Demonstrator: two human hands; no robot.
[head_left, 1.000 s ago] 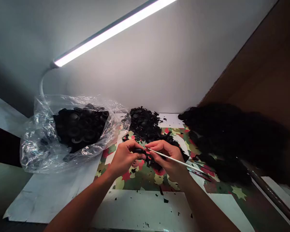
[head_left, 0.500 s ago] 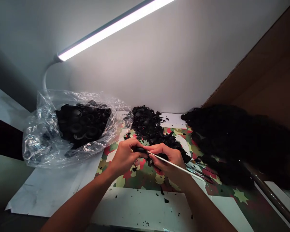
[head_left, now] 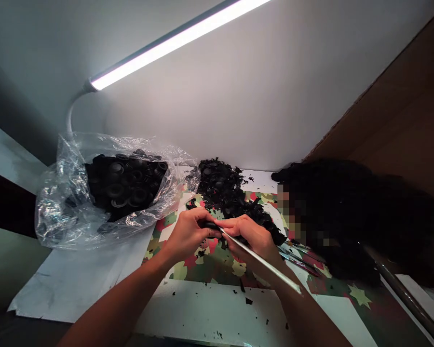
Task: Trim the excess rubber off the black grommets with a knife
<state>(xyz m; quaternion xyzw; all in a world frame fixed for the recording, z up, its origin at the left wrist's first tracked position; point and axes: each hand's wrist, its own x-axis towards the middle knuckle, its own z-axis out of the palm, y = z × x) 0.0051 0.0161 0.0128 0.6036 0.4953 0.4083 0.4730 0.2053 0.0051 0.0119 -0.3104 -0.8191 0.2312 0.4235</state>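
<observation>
My left hand [head_left: 190, 232] pinches a small black rubber piece [head_left: 210, 224] between thumb and fingers. The piece is partly covered by the fingertips, so its full shape does not show. In my right hand [head_left: 251, 235] is a thin white rod-like tool [head_left: 269, 265], closed in the fingers like a pen. Its near end slants down across my right forearm. The front tip meets the black piece or lies right beside it; the fingers hide the exact contact. Just beyond both hands lies a heap of black rubber scraps [head_left: 248, 208].
A clear plastic bag [head_left: 67, 212] full of round black ribbed parts [head_left: 128, 185] stands at left. A large dark mass [head_left: 347, 207] fills the right. Slim metal tools [head_left: 299, 260] lie right of my hand. A lit lamp [head_left: 181, 43] hangs above; paper sheets [head_left: 210, 308] cover the front.
The white tool has tilted, its rear end swinging down and nearer to me over my right forearm. My right hand has turned slightly. My left hand keeps its place with the black piece.
</observation>
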